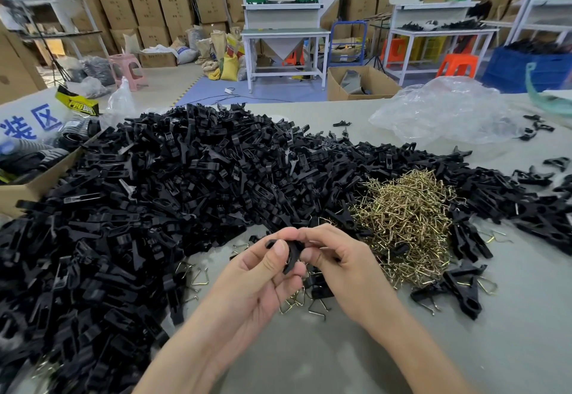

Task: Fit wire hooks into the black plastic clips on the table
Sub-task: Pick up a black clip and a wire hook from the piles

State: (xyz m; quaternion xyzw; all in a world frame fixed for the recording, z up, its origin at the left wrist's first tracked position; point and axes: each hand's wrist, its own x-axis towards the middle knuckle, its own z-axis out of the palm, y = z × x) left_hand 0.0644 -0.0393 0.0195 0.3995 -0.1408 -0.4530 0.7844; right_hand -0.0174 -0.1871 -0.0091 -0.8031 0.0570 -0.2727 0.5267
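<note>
The left hand [263,273] grips a small black plastic clip [292,254] between thumb and curled fingers above the grey counter [340,356]. The right hand [337,257] pinches the clip's other side, and any wire there is hidden. To seat a hook well, the left should probably steady the clip while the right presses squarely; the heap of brass-coloured wire hooks [405,217] lies just right, the mound of black clips [154,192] behind.

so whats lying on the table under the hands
A few loose wire hooks and a black clip lie on the table below the left hand and right hand, which pinch the held clip. The hands cover anything else beneath them.
</note>
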